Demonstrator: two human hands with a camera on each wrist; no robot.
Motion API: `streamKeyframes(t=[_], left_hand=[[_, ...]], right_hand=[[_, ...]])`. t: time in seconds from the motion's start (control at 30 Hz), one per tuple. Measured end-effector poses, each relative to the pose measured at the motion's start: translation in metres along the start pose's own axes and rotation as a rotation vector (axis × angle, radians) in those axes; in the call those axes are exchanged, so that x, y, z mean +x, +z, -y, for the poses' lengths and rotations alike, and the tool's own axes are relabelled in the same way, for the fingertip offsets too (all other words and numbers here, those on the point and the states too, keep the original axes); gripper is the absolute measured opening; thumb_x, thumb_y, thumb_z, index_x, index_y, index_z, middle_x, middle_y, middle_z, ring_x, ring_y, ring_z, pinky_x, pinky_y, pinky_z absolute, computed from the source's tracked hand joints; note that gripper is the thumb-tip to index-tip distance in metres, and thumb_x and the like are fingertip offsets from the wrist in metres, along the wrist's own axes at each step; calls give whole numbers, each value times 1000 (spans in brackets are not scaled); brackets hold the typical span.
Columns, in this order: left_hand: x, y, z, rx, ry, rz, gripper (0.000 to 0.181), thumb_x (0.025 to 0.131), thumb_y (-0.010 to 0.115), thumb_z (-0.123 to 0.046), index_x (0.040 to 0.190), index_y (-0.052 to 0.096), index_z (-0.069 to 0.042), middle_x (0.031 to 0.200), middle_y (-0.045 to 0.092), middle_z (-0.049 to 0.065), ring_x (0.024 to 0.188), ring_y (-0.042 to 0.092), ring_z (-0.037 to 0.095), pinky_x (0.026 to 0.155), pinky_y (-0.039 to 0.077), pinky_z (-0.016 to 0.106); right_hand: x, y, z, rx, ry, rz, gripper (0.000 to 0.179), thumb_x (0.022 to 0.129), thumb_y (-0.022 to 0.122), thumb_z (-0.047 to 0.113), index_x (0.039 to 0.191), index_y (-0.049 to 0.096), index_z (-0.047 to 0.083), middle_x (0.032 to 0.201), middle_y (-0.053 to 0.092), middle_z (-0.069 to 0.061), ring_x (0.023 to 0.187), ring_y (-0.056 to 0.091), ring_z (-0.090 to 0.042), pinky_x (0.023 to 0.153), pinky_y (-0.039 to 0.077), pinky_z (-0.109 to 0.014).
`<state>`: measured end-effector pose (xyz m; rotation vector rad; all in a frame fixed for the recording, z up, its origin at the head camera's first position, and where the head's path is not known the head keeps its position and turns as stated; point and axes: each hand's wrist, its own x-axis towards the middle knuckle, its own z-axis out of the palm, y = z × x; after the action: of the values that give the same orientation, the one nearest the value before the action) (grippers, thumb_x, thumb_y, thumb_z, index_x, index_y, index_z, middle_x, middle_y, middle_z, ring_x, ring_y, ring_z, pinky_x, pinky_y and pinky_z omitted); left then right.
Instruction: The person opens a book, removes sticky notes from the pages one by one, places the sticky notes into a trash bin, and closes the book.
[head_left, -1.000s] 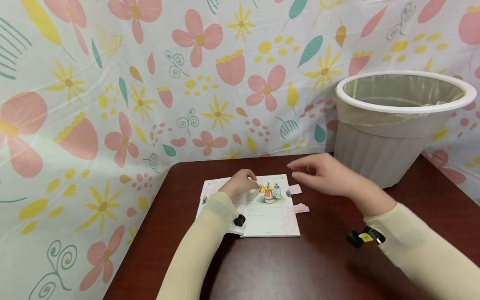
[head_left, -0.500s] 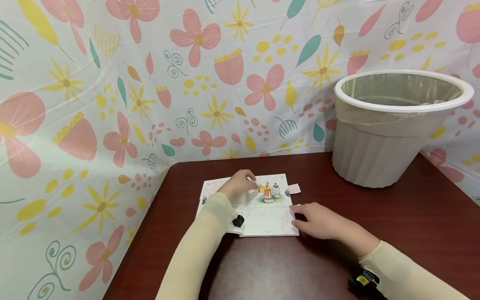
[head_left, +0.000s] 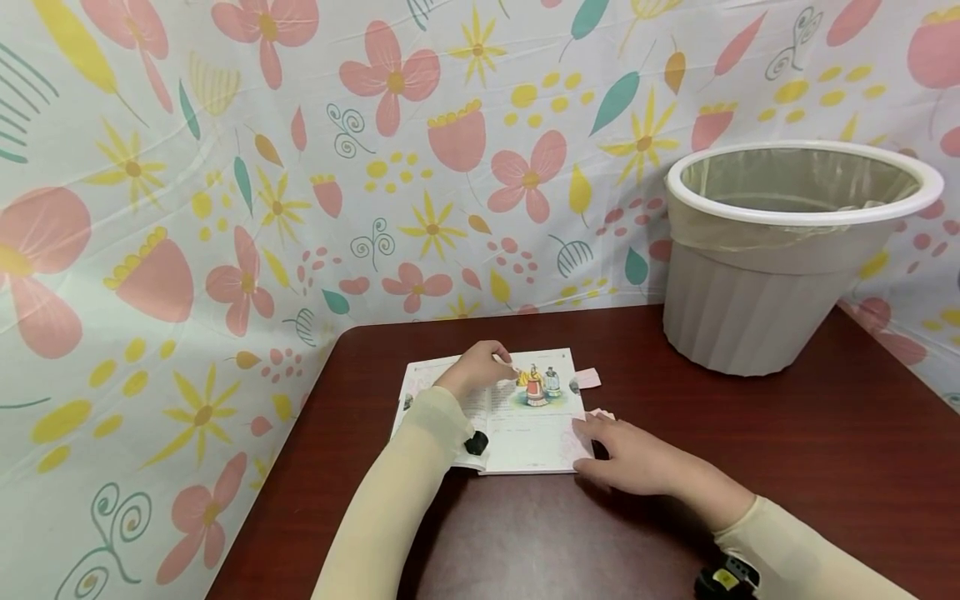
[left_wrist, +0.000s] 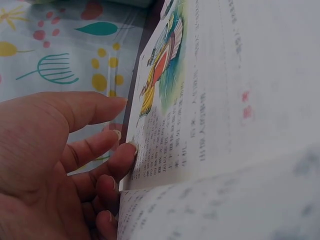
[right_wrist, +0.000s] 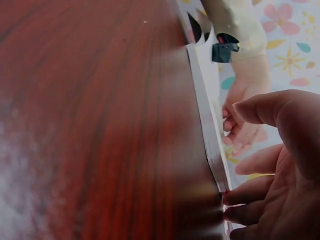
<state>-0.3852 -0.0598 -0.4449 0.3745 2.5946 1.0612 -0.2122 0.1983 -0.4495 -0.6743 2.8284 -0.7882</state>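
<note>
Open paperback book with white printed pages [head_left: 532, 454] lies flat on the table, near the middle of the head view. Components follow, largest first.

Backdrop: white fabric sheet [head_left: 292, 142] printed with pink, yellow and teal flowers and leaves, hanging behind the table.

Work surface: dark reddish-brown wood-grain table [head_left: 540, 533].

Container: grey ribbed plastic bin with a white rim [head_left: 750, 300], upright at the far right of the table; a translucent liner [head_left: 810, 187] covers its inside and folds over the outside.

Left hand [head_left: 478, 367]: positioned over the left page and centre fold. Fingers are loosely bent and thumb apart, grasping nothing; fingertips rest at the page.

Right hand [head_left: 637, 454]: positioned at the lower right edge of the book. Thumb and fingers are spread, unclenched; contact with the page cannot be confirmed.

Illustration: coloured print of robed figures [head_left: 535, 387], upper part of the right page.

Tabs: two pink paper tabs project from the right edge; the upper tab [head_left: 589, 378] is exposed, the lower tab [head_left: 602, 413] partly covered by the right hand.

Markings: rows of small black characters [left_wrist: 195, 132] and red characters [left_wrist: 246, 105], too blurred to read reliably.
</note>
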Motion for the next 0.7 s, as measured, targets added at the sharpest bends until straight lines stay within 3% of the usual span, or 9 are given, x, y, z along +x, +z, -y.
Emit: streamKeyframes(t=[0.4, 0.7], left_hand=[[-7, -3, -5, -28, 18, 1, 21, 97, 70, -37, 104, 63, -19, 112, 63, 2, 92, 56, 23, 80, 48, 41], [-9, -3, -6, -41, 1, 14, 20, 100, 66, -38, 103, 64, -19, 110, 64, 1, 94, 61, 23, 80, 49, 41]], right_hand=[[-2, -4, -4, 82, -13, -50, 62, 98, 67, 42, 145, 57, 3, 148, 58, -20, 143, 48, -44, 113, 41, -61], [-7, -5, 4, 90, -24, -39, 61, 98, 66, 46, 144, 60, 6, 155, 42, -35, 147, 36, -54, 115, 35, -67]])
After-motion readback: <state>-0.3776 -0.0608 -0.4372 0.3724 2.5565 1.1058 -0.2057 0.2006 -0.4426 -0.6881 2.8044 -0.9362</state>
